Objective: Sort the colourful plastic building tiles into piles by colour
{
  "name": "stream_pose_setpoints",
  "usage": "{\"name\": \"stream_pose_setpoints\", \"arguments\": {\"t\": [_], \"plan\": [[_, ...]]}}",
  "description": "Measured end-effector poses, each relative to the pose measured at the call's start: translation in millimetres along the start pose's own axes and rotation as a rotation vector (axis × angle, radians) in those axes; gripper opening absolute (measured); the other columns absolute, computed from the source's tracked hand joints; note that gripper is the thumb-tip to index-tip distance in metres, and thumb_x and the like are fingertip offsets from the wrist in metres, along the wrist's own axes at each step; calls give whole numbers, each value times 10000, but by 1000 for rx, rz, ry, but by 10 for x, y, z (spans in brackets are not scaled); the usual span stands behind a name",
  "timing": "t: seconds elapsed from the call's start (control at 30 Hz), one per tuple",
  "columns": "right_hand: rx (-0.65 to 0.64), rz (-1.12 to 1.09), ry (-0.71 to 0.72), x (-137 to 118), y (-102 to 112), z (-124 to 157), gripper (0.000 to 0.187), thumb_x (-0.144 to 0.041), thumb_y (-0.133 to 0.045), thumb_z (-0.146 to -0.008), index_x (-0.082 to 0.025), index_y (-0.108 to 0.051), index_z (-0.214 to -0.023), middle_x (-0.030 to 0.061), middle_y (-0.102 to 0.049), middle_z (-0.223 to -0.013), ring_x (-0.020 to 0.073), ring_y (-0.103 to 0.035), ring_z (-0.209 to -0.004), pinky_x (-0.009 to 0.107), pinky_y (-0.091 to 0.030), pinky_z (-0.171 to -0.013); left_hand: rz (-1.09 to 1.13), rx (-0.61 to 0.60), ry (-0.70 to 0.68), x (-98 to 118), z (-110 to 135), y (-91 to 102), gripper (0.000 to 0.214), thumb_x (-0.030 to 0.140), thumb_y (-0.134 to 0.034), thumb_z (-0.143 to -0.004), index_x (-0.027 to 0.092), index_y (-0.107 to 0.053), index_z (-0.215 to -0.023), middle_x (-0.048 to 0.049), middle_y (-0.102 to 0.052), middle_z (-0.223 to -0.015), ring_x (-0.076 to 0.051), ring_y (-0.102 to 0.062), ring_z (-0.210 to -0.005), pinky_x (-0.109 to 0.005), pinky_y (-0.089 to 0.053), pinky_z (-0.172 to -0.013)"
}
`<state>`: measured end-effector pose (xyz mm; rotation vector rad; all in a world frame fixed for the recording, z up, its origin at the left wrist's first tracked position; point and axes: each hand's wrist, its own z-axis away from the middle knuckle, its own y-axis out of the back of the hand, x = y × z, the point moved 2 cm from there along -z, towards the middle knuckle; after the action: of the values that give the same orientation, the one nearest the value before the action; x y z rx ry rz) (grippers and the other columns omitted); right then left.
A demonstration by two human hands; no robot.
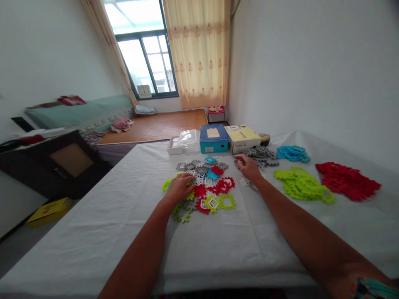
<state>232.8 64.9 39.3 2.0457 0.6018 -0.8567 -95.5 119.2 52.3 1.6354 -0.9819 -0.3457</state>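
Note:
A mixed heap of flat, gear-shaped plastic pieces in red [200, 191], lime green [227, 202], grey and blue lies on the white cloth, with small white lattice pieces [213, 202] scattered among them. My left hand [181, 187] rests over the heap's left side, fingers stretched out and touching the pieces; its fingertips partly cover them. To the right of the heap, my right hand [247, 166] is beside the grey pile [260, 154], its fingers loosely bent and apart. Nothing shows in it. A white lattice piece [245, 181] lies below it.
Sorted piles of blue [293, 153], lime green [301, 185] and red pieces [346, 180] lie at the right. Behind the heap stand a clear plastic container [189, 140], a blue box [214, 139] and a yellow-and-white box [242, 138]. A wall borders the right side.

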Motion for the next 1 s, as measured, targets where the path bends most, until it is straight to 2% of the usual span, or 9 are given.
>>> {"name": "stream_pose_setpoints", "arguments": {"t": [0.07,0.27,0.4,0.53,0.67,0.73,0.83,0.9,1.0], "plan": [[-42,44,58,-80,-47,45,280,-219,-472,-836,-174,-633,-1061,61,-734,-920,139,-652,-620,283,-521,-665,21,-5,-5,14,-11,12,257,322,-587,-845,266,-698,-1070,-72,-665,-1124,-230,-593,-1043,-369,-449,-944],[-134,93,160,-126,-152,121,266,-178,-486,-819,-195,-653,-1025,29,-730,-890,138,-651,-634,269,-508,-667,-33,-5,98,8,-35,30,401,339,-629,-821,242,-629,-1210,-88,-663,-1073,-242,-599,-1005,-359,-460,-889],[-190,105,185,-132,-201,154,289,-130,-489,-792,-204,-663,-1009,24,-732,-892,151,-660,-687,280,-506,-696,-70,-28,114,-12,-30,39,318,335,-619,-827,233,-671,-1124,-90,-667,-1055,-250,-604,-1004,-352,-461,-868],[-208,127,231,-198,-224,188,264,-148,-497,-807,-223,-676,-985,23,-733,-906,172,-669,-794,297,-496,-756,-38,21,122,-11,-29,51,186,282,-576,-849,231,-687,-989,-62,-681,-952,-211,-620,-915,-311,-468,-816],[-235,103,244,-327,-251,241,243,-201,-497,-846,-220,-679,-1005,22,-729,-892,159,-652,-730,285,-487,-727,65,120,84,32,-41,75,183,321,-534,-883,221,-687,-871,-48,-678,-894,-189,-625,-857,-300,-471,-789],[-267,73,256,-418,-276,284,241,-272,-505,-878,-216,-672,-1041,22,-725,-877,148,-632,-675,277,-478,-692,156,166,66,63,-48,88,204,345,-533,-887,212,-687,-873,-42,-683,-868,-180,-631,-825,-300,-477,-784],[-357,11,285,-558,-333,369,282,-367,-511,-902,-211,-660,-1083,30,-722,-900,141,-624,-699,263,-464,-677,301,215,66,112,-54,90,215,375,-555,-875,206,-688,-885,-25,-702,-855,-165,-642,-793,-293,-490,-780],[-426,-28,294,-632,-373,428,285,-362,-536,-888,-200,-653,-1090,30,-719,-902,127,-608,-674,248,-456,-654,375,214,71,147,-57,75,214,379,-569,-865,203,-687,-891,-16,-713,-860,-159,-649,-788,-284,-500,-768],[-509,-107,291,-710,-418,493,286,-259,-567,-842,-184,-634,-1109,26,-720,-929,96,-573,-607,225,-448,-612,449,192,74,193,-62,46,205,368,-585,-852,192,-684,-889,-12,-718,-855,-155,-656,-788,-272,-510,-753]]}}
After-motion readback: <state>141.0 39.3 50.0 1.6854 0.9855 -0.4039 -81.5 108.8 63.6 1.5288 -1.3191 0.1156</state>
